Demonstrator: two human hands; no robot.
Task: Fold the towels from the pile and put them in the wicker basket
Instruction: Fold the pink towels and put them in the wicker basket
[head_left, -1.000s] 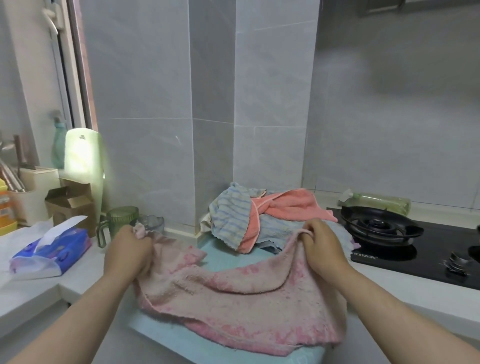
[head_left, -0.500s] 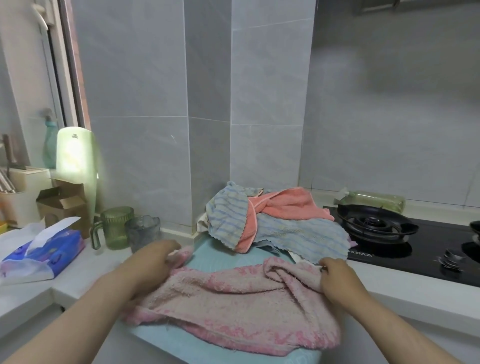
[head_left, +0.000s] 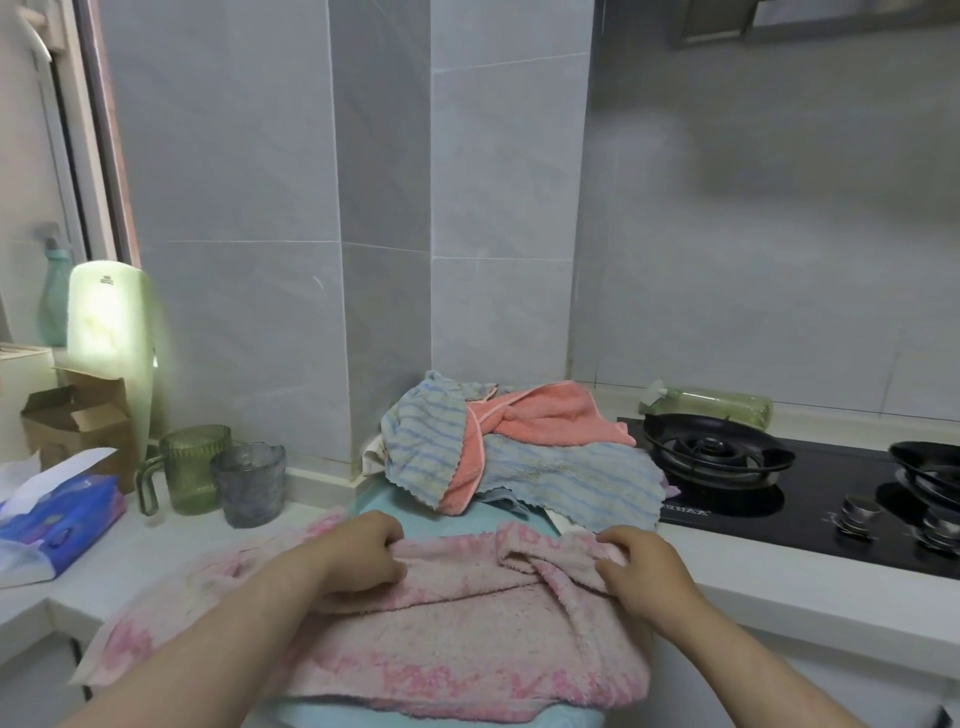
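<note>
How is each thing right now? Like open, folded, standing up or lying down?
pink towel: partly folded over, held by both hands
left hand: grips the towel's far edge
right hand: grips a bunched fold
towel pile: crumpled, not folded
green cup: upright
grey cup: upright
tissue pack: open, one tissue sticking out
cardboard box: flaps open
bottle: lying on its side
burner: no flame

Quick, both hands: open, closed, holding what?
Left hand: closed, gripping the pink towel at its far edge.
Right hand: closed, gripping the same pink towel.
</note>
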